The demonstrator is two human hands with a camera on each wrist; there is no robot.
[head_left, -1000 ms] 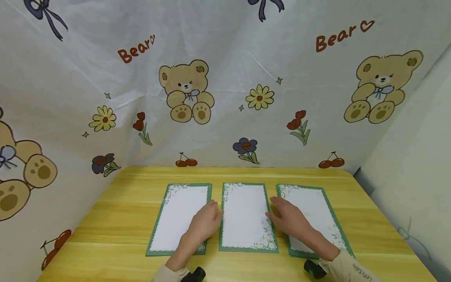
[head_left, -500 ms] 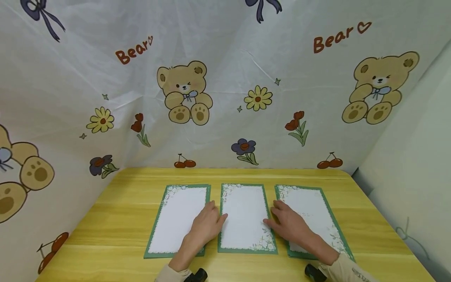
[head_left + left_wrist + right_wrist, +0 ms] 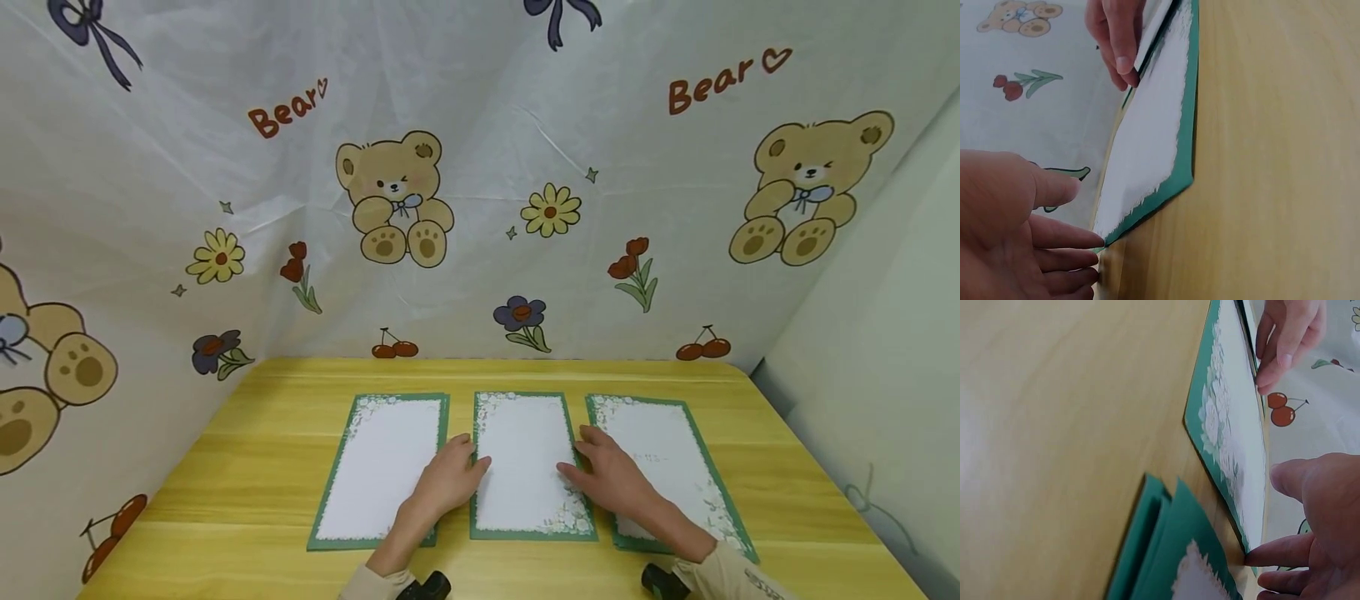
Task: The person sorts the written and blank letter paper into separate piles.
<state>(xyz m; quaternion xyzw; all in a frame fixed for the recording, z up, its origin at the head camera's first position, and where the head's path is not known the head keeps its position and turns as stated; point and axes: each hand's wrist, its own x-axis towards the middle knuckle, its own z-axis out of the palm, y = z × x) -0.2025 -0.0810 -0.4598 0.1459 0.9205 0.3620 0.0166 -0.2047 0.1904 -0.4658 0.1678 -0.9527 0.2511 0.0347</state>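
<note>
Three white, flower-printed sheets of paper with green borders lie in a row on the table: a left sheet (image 3: 378,475), a middle sheet (image 3: 525,467) and a right sheet (image 3: 675,458). My left hand (image 3: 450,477) stands at the middle sheet's left edge, its fingertips against that edge and its thumb over the paper. On the opposite side my right hand (image 3: 611,477) touches the right edge in the same way, thumb over the sheet. Fingers of both hands are extended, as the left wrist view shows for the left hand (image 3: 1016,231). Neither grips the paper.
Layered green edges show at the right stack (image 3: 1166,544) in the right wrist view. The yellow wood-grain table (image 3: 225,500) ends at a white bear-print cloth (image 3: 480,275). Black wrist devices (image 3: 427,586) sit at the cuffs. A pale wall (image 3: 862,400) stands at right.
The middle sheet has shifted slightly to the right. My left hand has moved right with it, and both thumbs have come over the sheet. The outer sheets lie as before.
</note>
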